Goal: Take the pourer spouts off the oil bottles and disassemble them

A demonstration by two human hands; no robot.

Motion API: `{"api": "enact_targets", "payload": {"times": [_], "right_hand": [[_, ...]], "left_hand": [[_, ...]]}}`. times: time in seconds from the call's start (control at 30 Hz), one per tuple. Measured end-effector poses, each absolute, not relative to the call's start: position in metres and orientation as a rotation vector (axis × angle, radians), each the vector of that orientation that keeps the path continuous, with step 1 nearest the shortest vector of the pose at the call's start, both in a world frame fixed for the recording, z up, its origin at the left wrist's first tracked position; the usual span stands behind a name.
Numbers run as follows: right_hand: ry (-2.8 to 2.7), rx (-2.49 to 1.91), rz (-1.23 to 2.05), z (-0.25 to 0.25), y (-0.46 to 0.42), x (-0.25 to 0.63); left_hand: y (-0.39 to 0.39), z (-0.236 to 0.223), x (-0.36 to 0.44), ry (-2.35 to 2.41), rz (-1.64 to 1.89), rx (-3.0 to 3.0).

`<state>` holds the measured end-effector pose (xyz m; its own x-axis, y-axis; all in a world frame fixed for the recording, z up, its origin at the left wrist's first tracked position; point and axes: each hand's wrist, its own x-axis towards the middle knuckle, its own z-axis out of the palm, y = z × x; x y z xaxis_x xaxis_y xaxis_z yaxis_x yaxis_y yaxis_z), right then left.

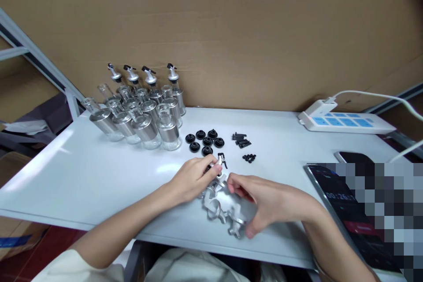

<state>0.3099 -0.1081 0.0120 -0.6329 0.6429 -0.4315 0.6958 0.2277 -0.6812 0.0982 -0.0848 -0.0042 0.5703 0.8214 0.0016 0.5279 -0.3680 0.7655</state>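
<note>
Pinched between the thumb and fingers of my left hand (200,177) is a silver bottle pourer (219,170) with a black lever on top; my fingers hide its lower part. My right hand (264,200) has its thumb spread away from its curled fingers, with nothing visible in it. It hovers beside a loose cluster of silver pourer bodies (214,209), the thumb near the rightmost one. Just beyond my left hand lie several round black stoppers (207,141). To their right are small black levers (243,143) and a little heap of tiny black parts (249,158).
Several glass bottles (144,130) with steel bands stand at the back left; the rear ones carry pourers. A white power strip (346,122) with a plugged-in cable lies at the back right. A phone (343,202) showing a timer rests at right, another device (353,158) behind it.
</note>
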Motion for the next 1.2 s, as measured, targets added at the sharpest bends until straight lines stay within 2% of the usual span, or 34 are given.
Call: {"api": "enact_targets", "payload": {"times": [0.53,0.73,0.83,0.97,1.07,1.2], "right_hand": [[2.558,1.52,-1.322,-0.003,-0.104,0.298],[2.555,1.5,-1.374,0.003,-0.103,0.301],[2.638,1.677,-1.417,0.008,-0.102,0.304],[3.078,1.878,-1.133,0.007,-0.102,0.302],[3.359,1.654,-0.838,0.005,-0.103,0.298],[3.562,1.504,-0.606,0.005,-0.105,0.295]], "left_hand": [[-0.084,-0.003,0.098,1.053,0.463,2.006],[-0.082,-0.007,0.096,1.061,0.467,2.169],[-0.081,-0.008,0.096,1.025,0.557,2.281],[-0.083,-0.008,0.096,0.926,0.682,2.338],[-0.085,-0.008,0.096,0.813,0.684,2.363],[-0.084,-0.01,0.095,0.632,0.759,2.362]]}}
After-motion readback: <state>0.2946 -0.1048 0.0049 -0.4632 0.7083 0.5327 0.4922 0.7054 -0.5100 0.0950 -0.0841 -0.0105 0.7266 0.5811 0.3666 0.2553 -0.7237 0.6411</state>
